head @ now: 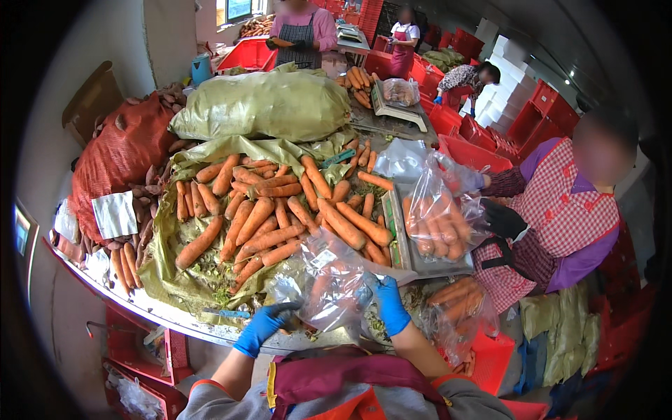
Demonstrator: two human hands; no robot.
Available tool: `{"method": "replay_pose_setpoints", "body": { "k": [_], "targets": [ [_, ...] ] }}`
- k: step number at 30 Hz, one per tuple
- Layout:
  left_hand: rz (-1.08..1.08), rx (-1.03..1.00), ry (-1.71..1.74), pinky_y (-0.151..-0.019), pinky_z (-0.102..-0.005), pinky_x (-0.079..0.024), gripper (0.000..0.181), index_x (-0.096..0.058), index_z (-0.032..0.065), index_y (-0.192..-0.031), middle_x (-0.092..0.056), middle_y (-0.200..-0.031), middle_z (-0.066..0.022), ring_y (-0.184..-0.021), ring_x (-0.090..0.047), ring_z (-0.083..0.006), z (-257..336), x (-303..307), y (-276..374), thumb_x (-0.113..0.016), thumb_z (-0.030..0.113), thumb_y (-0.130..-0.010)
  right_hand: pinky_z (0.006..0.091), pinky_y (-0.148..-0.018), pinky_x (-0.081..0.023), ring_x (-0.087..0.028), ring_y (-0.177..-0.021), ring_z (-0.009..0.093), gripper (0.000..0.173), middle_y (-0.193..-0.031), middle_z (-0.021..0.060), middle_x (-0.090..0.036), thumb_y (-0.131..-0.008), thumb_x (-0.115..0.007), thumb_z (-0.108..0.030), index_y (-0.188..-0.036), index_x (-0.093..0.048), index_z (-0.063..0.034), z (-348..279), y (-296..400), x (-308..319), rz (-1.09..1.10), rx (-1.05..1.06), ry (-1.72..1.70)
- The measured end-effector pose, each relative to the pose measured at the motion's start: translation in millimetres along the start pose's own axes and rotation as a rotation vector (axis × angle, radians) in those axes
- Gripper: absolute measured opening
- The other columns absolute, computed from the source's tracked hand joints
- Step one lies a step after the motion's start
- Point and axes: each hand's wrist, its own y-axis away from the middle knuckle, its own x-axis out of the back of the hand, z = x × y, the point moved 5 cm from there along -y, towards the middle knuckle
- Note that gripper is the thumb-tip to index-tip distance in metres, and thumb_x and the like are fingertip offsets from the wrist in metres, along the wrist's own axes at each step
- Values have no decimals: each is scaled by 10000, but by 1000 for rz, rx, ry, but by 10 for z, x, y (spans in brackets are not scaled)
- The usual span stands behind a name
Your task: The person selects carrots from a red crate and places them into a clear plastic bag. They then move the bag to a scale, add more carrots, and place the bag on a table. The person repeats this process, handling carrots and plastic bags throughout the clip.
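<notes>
A clear plastic bag with carrots inside lies at the near edge of the table, in front of me. My right hand, in a blue glove, grips the bag's right side. At its lower left edge, my left hand pinches the film, also in a blue glove; its fingertips are partly in shadow. Just beyond the bag spreads a pile of loose carrots on an opened yellow-green woven sack. A blue-handled knife rests on the table left of the bag, close to my left hand.
At right, a co-worker handles a bagged load of carrots on a scale. Another carrot bag sits near my right arm. A full woven sack and a red mesh sack lie behind. Red crates stand below the table.
</notes>
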Motion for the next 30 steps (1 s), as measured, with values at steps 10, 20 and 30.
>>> {"method": "replay_pose_setpoints", "body": {
  "k": [10,20,30],
  "targets": [
    [-77,-263,149,-677,-248,-472,210,-606,15,-957,-628,-809,-52,-752,-579,-110,634,-864,-219,-644,186,-841,238,-790,-456,-552,-894,116,178,-943,32,-588,-903,-523,-125,-1032,-583,-18,-74,483,-571,-358,-375,-281],
    [457,-310,225,-512,-249,-435,103,-554,18,-732,-553,-645,-20,-533,-503,-99,510,115,-132,-631,29,-800,255,-576,-464,-533,-622,102,127,-755,22,-600,-827,-637,-179,-857,-618,-57,-40,32,702,159,-258,-728],
    [268,-612,-216,-1022,-365,-335,738,-398,46,-1316,-429,-1310,-131,-1202,-426,-266,1150,-100,-54,-768,159,-688,213,-563,-459,-551,-640,92,174,-782,6,-602,-771,-529,41,-892,-625,-39,-776,208,546,180,294,151]
  ]
}}
